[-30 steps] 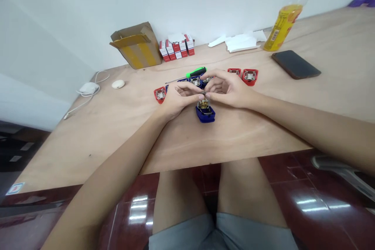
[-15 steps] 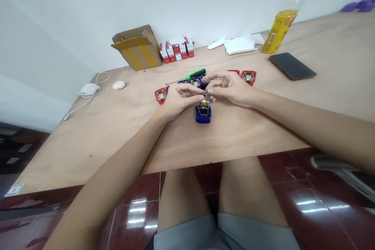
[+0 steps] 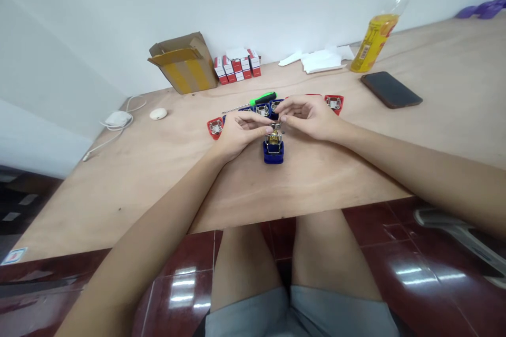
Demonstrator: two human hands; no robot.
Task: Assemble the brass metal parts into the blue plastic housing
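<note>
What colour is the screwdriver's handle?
Bright green. The screwdriver shows best in the head view.

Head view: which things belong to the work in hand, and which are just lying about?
In hand: left hand, right hand, small metal piece pinched between their fingers, blue housing beneath, red housings behind, green screwdriver.
Lying about: cardboard box, small red boxes, bottle, phone, white papers, charger.

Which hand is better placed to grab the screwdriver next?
Probably the right hand: its fingertips lie just beside the green handle of the screwdriver, while the left hand sits nearer the bare shaft.
</note>
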